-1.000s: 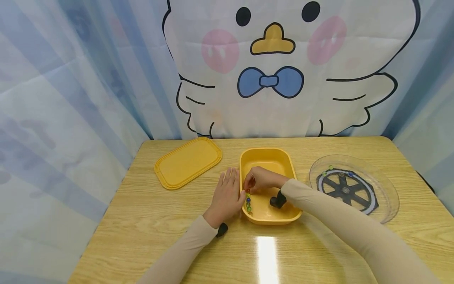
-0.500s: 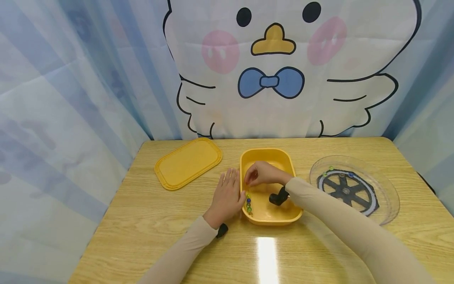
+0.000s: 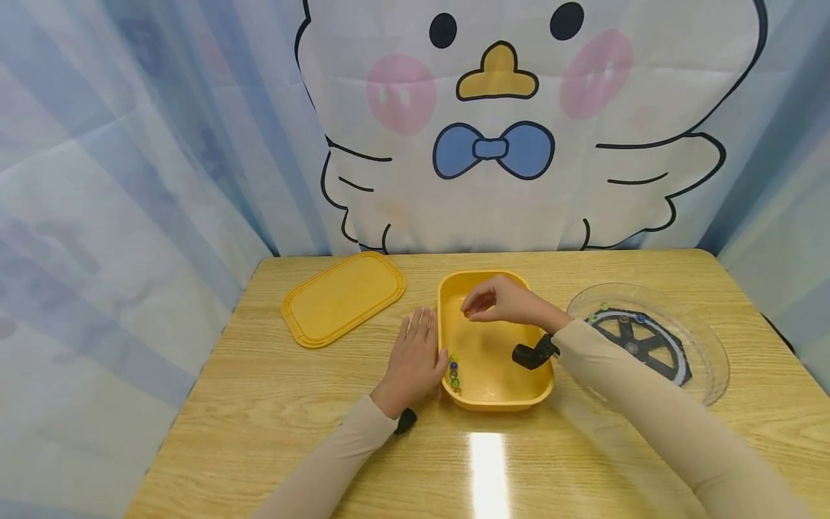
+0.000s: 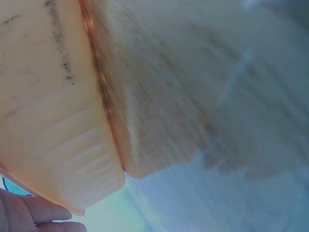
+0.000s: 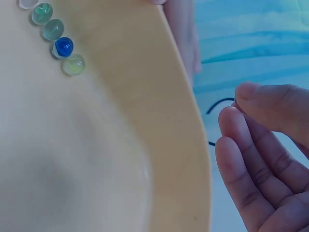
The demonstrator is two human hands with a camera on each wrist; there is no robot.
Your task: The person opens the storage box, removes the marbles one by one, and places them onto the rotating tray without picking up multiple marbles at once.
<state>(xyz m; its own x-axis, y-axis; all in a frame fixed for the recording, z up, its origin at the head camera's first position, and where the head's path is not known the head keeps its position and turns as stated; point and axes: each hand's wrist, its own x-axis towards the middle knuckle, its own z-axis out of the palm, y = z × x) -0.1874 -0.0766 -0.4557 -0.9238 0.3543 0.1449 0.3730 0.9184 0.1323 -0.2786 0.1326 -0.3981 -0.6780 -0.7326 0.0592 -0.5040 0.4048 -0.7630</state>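
Note:
My right hand is raised over the far half of a yellow plastic box, pinching a small reddish marble between thumb and fingertips. In the right wrist view its thumb and fingers meet, and the marble is nearly hidden. Along the box's left wall runs a short row of glass marbles; a blue marble lies between yellowish and green ones. My left hand lies flat with straight fingers against the outside of that wall, its thumb at the rim. The left wrist view shows the box's side wall.
A yellow lid lies on the wooden table at the back left. To the right stands a clear round dish with a black spoked wheel-shaped piece and several marbles. A printed curtain hangs behind the table.
The red marble has left the far end of the row, lifted by my right hand. That hand has moved up, away and slightly right. My left hand has stayed in place.

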